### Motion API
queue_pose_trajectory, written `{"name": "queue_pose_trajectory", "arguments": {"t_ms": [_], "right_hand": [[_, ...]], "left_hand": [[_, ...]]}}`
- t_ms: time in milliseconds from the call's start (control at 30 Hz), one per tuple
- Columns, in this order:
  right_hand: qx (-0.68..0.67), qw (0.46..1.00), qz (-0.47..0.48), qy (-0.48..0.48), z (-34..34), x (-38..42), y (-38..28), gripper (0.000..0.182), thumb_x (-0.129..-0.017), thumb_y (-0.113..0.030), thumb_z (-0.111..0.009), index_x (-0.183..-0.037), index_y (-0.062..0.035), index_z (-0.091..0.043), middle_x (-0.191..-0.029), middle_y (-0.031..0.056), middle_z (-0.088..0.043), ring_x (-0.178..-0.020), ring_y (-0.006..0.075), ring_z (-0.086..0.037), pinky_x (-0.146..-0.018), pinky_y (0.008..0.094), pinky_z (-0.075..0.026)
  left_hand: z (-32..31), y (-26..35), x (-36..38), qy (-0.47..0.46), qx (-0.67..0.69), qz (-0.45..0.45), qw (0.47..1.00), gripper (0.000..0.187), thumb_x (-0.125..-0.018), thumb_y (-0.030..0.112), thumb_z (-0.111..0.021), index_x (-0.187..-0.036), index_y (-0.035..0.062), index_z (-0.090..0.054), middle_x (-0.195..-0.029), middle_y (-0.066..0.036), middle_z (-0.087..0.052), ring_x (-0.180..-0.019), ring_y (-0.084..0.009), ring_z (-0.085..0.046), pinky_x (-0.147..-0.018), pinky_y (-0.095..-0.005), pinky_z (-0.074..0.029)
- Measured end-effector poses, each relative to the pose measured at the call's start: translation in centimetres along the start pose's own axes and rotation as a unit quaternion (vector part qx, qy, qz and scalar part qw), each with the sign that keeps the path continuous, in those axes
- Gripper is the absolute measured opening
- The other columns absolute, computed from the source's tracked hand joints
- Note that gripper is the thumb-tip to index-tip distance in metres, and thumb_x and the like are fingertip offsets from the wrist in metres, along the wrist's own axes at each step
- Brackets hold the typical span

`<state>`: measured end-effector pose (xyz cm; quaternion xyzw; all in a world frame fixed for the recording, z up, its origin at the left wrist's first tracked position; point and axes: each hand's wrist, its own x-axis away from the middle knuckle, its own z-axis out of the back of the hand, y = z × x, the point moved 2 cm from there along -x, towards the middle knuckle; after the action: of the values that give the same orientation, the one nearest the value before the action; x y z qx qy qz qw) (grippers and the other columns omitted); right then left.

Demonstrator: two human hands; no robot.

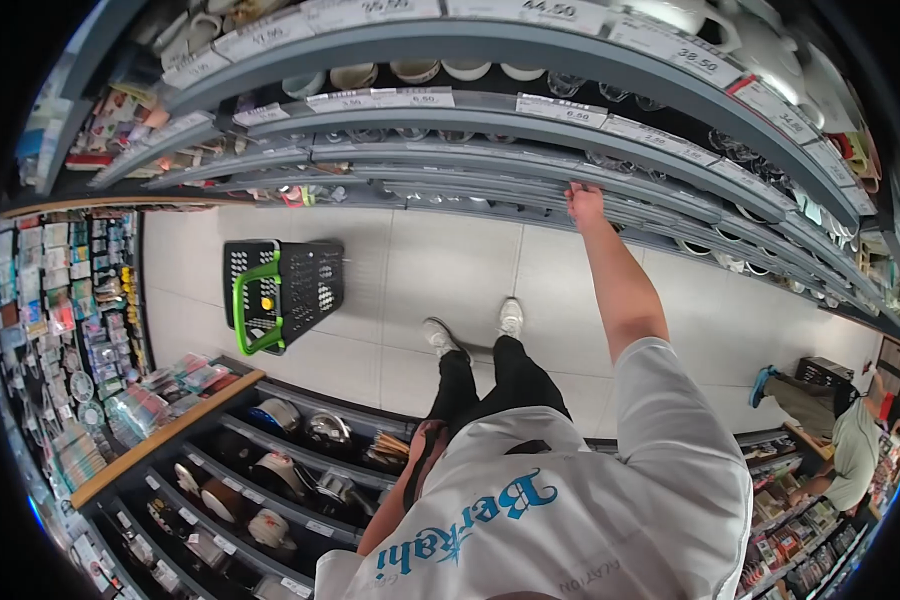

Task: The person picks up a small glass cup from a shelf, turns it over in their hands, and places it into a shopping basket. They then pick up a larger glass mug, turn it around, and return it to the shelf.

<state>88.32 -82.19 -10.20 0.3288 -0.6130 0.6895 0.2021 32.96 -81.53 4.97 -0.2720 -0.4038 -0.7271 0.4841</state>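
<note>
My right hand point(585, 203) reaches forward to the front edge of a grey shelf point(490, 183), its fingers bent over the rim; the fingertips are partly hidden there. Glassware and bowls point(415, 72) stand on the tiers around and above it. My left hand point(429, 436) hangs low beside my hip, near the dark trousers. A dark strip runs along it, and its fingers are too small and shadowed to make out.
On the tiled floor to the left stands a black shopping basket point(310, 285) with a green handle point(240, 300). Behind me, shelves carry pots and lids point(275, 412). Packaged goods point(60, 270) hang at far left. Another person point(852, 450) is at the right, near a dark crate point(827, 372).
</note>
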Motion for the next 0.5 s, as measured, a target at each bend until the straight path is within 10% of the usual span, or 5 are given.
{"name": "queue_pose_trajectory", "arguments": {"t_ms": [500], "right_hand": [[-0.118, 0.993, 0.015, -0.001, 0.3, 3.8, 0.6, 0.012, -0.097, -0.026, -0.054, -0.095, -0.0141, -0.055, -0.074, -0.0038, -0.053, -0.058, 0.0069, -0.048, -0.044, 0.0220, -0.037]], "left_hand": [[2.2, -4.4, -3.3, 0.063, 0.033, -0.038, 0.997, 0.029, -0.082, 0.027, -0.061, -0.105, 0.0102, -0.067, -0.106, -0.017, -0.065, -0.105, -0.0336, -0.060, -0.090, -0.0398, -0.048]]}}
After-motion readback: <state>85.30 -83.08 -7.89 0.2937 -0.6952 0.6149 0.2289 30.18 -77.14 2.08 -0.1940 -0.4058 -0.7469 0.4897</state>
